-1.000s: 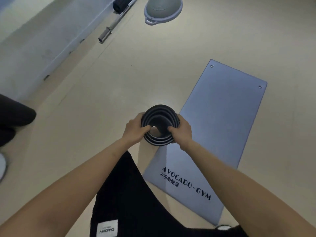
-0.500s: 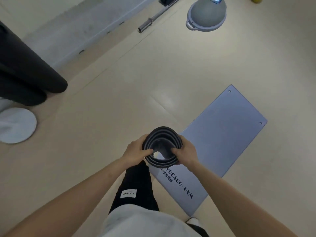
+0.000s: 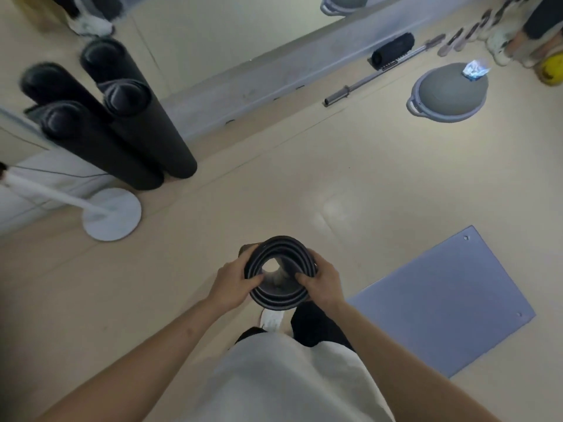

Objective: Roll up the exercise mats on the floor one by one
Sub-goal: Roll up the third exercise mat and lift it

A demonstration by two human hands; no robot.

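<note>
Fingers (image 3: pixel 255 280) of the left hand (image 3: pixel 233 283) and right hand (image 3: pixel 323 284) pinch the rolled mat (image 3: pixel 278 301) at its top rim; soft, springy and probably light, it would hold better gripped around the coil.

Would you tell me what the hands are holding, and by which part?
A rolled mat, gripped at its upper end: the left hand on one side of the rim, the right hand on the other.

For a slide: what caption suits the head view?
Left hand and right hand grip a rolled dark mat; a blue mat lies unrolled nearby.
</note>
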